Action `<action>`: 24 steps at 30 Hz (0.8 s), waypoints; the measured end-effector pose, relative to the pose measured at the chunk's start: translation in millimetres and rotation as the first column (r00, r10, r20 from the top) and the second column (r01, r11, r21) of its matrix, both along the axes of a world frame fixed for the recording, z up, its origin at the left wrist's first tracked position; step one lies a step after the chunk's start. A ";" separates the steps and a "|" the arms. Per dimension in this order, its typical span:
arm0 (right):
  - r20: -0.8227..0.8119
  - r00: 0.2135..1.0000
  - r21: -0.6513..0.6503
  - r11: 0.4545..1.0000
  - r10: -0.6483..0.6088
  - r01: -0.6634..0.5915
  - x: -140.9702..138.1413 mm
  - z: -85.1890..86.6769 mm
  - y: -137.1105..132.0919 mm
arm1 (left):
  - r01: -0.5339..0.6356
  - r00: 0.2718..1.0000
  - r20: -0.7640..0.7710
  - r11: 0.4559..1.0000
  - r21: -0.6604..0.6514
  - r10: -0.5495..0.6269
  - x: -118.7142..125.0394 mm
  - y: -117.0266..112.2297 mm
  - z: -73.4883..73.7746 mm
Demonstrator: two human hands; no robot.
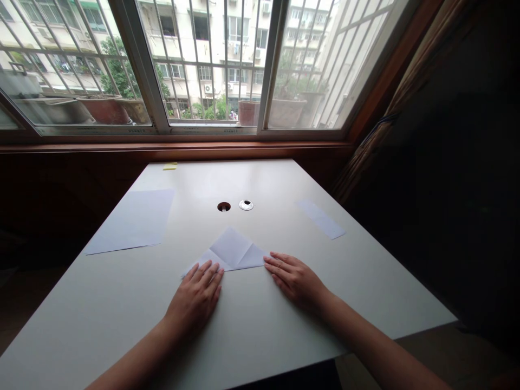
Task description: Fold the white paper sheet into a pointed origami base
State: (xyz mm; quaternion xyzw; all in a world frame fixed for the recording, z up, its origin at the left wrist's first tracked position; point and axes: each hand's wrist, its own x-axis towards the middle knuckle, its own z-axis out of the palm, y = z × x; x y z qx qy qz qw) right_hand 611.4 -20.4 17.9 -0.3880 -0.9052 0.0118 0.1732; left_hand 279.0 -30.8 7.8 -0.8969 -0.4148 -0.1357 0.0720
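Note:
A creased sheet of white paper (231, 248), folded into a triangle, lies on the white table with its peak pointing away from me. My left hand (197, 295) rests flat over its left corner, fingers stretched out. At the right corner, the fingertips of my right hand (296, 280) press on the paper's edge, with that hand also flat. The fingers cover parts of both corners. Crease lines show on the paper between the hands.
A flat stack or sheet of white paper (132, 221) lies at the left, and a narrow paper strip (320, 218) at the right. Beyond the folded paper are a round cable hole (223, 207) and its cover (246, 205). Yellow slips (170, 166) sit at the table's far edge, near the window.

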 end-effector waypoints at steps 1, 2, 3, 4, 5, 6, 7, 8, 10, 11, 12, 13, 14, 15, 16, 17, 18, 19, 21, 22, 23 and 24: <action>-0.002 1.000 0.004 1.000 -0.001 0.001 -0.5 0.0 -0.2 | -0.009 1.000 0.002 1.000 0.003 0.009 -5.4 -1.3 -1.2; -0.002 1.000 0.009 1.000 -0.002 0.002 -1.0 -0.1 -0.4 | -0.018 1.000 0.001 1.000 0.006 0.018 -11.3 -2.7 -2.4; -0.002 1.000 0.015 1.000 -0.004 0.004 -1.4 -0.4 -0.6 | -0.035 0.999 0.002 0.999 0.013 0.035 -17.4 -4.2 -3.4; -0.003 1.000 0.022 1.000 -0.004 0.004 -1.7 -0.7 -0.9 | -0.048 0.999 0.001 0.999 0.022 0.048 -23.5 -5.8 -4.3; -0.006 1.000 0.030 1.000 -0.002 0.003 -2.0 -1.1 -1.1 | -0.060 0.998 -0.006 0.998 0.028 0.060 -29.7 -7.4 -4.9; -0.012 1.000 0.039 0.999 0.000 0.000 -2.2 -1.3 -1.4 | -0.070 0.997 -0.014 0.997 0.036 0.070 -35.7 -9.2 -5.3; -0.018 1.000 0.046 0.999 0.003 -0.002 -2.4 -1.4 -1.6 | -0.074 0.997 -0.027 0.996 0.040 0.075 -41.5 -10.9 -5.4; -0.025 1.000 0.052 0.999 0.006 -0.005 -2.5 -1.3 -1.8 | -0.083 0.996 -0.034 0.995 0.046 0.084 -46.9 -12.6 -5.3; -0.039 0.999 0.060 0.998 0.008 -0.006 -2.3 -1.0 -2.0 | -0.091 0.995 -0.039 0.994 0.053 0.093 -56.5 -15.5 -4.8; -0.043 0.999 0.060 0.998 0.007 -0.004 -2.1 -0.9 -2.0 | -0.097 0.995 -0.032 0.994 0.060 0.099 -60.6 -16.7 -4.4; -0.043 0.999 0.058 0.998 0.005 -0.002 -1.8 -1.0 -1.9 | -0.102 0.994 -0.023 0.993 0.064 0.104 -64.4 -17.6 -4.1; -0.043 0.999 0.056 0.998 0.002 0.000 -1.4 -1.3 -1.7 | -0.109 0.994 -0.012 0.992 0.066 0.110 -67.7 -18.2 -3.8; -0.040 0.999 0.054 0.999 0.000 0.002 -1.0 -1.8 -1.5 | -0.113 0.994 -0.003 0.992 0.065 0.113 -70.5 -18.4 -3.6; -0.037 0.999 0.051 0.999 -0.001 0.003 -0.4 -2.6 -1.2 | -0.111 0.994 0.004 0.992 0.060 0.111 -72.8 -18.3 -3.4; -0.034 0.999 0.048 0.999 -0.002 0.004 0.1 -3.4 -1.0 | -0.107 0.994 0.009 0.993 0.053 0.107 -74.6 -17.9 -3.3; -0.032 0.999 0.046 0.999 -0.003 0.004 0.6 -4.3 -0.9 | -0.102 0.995 0.010 0.994 0.046 0.102 -75.8 -17.2 -3.2; -0.030 1.000 0.045 0.999 -0.002 0.003 1.0 -5.0 -0.8 | -0.099 0.995 0.009 0.994 0.041 0.099 -76.1 -16.3 -3.0; -0.029 1.000 0.044 0.999 -0.002 0.003 1.1 -5.6 -0.7 | -0.098 0.995 0.004 0.994 0.040 0.098 -75.6 -15.2 -2.7; -0.028 1.000 0.043 0.999 -0.004 0.005 0.2 -5.7 -0.4 | -0.099 0.995 -0.011 0.994 0.048 0.100 -71.3 -12.4 -1.8; -0.029 1.000 0.044 0.999 -0.003 0.004 -1.0 -5.2 0.0 | -0.091 0.996 -0.020 0.994 0.054 0.092 -67.4 -10.7 -1.3; -0.032 1.000 0.048 0.999 -0.001 0.002 -2.7 -4.4 0.7 | -0.068 0.997 -0.029 0.996 0.058 0.070 -62.3 -8.8 -0.9; -0.033 0.999 0.053 0.999 0.003 -0.002 -5.1 -3.4 1.7 | -0.028 0.999 -0.037 0.998 0.055 0.031 -56.0 -6.7 -0.7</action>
